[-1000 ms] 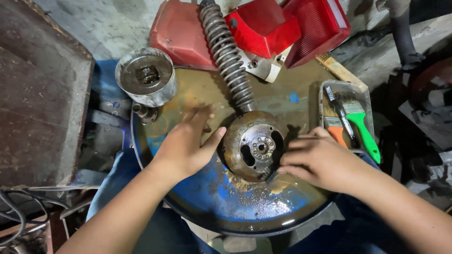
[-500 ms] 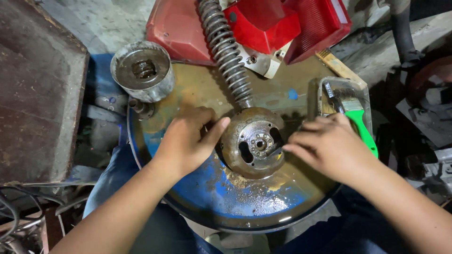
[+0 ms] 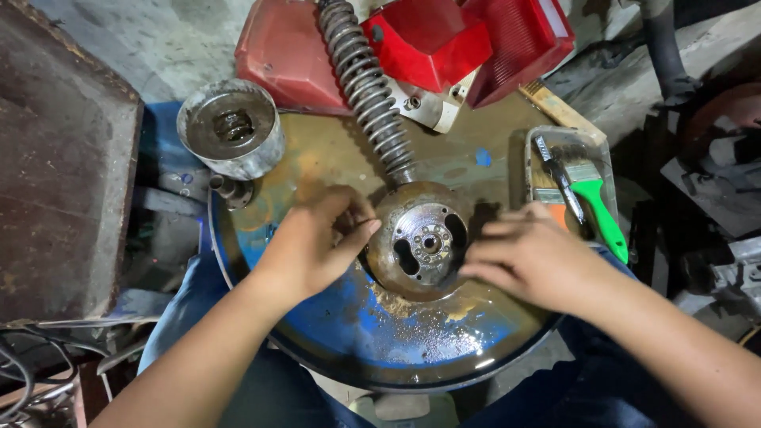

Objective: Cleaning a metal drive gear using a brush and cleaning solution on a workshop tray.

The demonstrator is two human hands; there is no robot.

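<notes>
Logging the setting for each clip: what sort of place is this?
Probably a small motor repair workshop. Both hands, left hand and right hand, rest at a greasy round metal flywheel-like part on a blue drum top, beside a coil spring shock absorber and red vehicle body panels.

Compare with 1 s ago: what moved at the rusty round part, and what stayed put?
Both hands shifted slightly. The left hand went from lying flat beside the rusty round part to curling its fingers at the left rim. The right hand stayed at the right rim, fingers stretched toward it. Nothing was picked up or let go. The part, coil spring, metal cup and green-handled brush kept their places on the drum top.
</notes>
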